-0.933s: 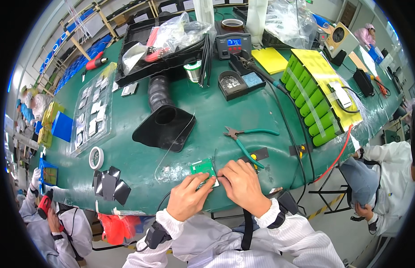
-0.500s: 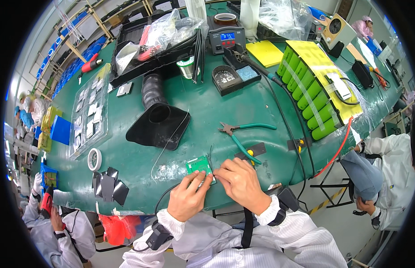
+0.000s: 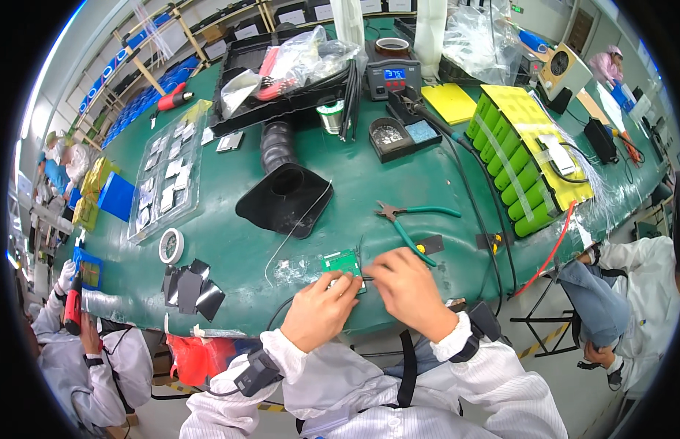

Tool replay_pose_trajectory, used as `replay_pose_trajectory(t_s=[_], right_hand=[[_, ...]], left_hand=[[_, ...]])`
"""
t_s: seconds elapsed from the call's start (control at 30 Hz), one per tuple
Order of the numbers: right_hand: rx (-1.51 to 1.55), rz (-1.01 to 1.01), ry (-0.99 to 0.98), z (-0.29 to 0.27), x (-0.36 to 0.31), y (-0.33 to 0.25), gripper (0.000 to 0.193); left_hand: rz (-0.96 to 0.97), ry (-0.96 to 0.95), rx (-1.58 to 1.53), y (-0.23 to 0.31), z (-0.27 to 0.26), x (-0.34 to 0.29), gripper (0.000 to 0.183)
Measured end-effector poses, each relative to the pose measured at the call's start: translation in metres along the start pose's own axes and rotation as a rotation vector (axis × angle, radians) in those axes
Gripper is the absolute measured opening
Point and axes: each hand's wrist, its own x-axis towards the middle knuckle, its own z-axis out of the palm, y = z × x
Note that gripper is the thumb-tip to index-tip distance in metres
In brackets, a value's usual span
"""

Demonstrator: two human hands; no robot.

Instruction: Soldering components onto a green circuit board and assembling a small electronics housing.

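Note:
At the near edge of the bench, a small green circuit board (image 3: pixel 343 261) lies under the fingers of my left hand (image 3: pixel 319 313), which press together and hold it down. A black cable (image 3: pixel 277 313) runs up to the left hand, and a short dark length of it shows between my hands. My right hand (image 3: pixel 409 291) is closed, its fingertips pinched around the end of that dark length beside the board; they are slightly blurred. Green-handled pliers (image 3: pixel 404 225) lie open just beyond the right hand. The board's lower part is hidden by my fingers.
A black funnel-shaped hood (image 3: pixel 287 201) stands beyond my left hand, near a white tape roll (image 3: pixel 171 246) and black sheet pieces (image 3: pixel 190 289). A green cell pack (image 3: pixel 526 157) and soldering station (image 3: pixel 393 77) sit farther right. People work at both sides.
The view has shifted, so the bench appears moved to the right and slightly up. My right fingers have moved a little away from the left hand and board.

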Motion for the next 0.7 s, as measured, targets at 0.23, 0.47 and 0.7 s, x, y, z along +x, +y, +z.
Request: replay_pose_trajectory(t_s=[0.23,0.47,0.7], right_hand=[[0.279,0.094,0.118,-0.019,0.006,-0.020,0.034],[0.248,0.069,0.091,-0.019,-0.008,-0.021,0.047],[1.431,0.592,0.764,-0.059,0.033,0.033,0.086]], left_hand=[[-0.118,0.018,-0.467,-0.019,-0.008,0.009,0.026],[-0.239,0.201,-0.124,-0.065,-0.039,-0.014,0.049],[-0.260,0.064,-0.033,-0.117,-0.025,-0.079,0.026]])
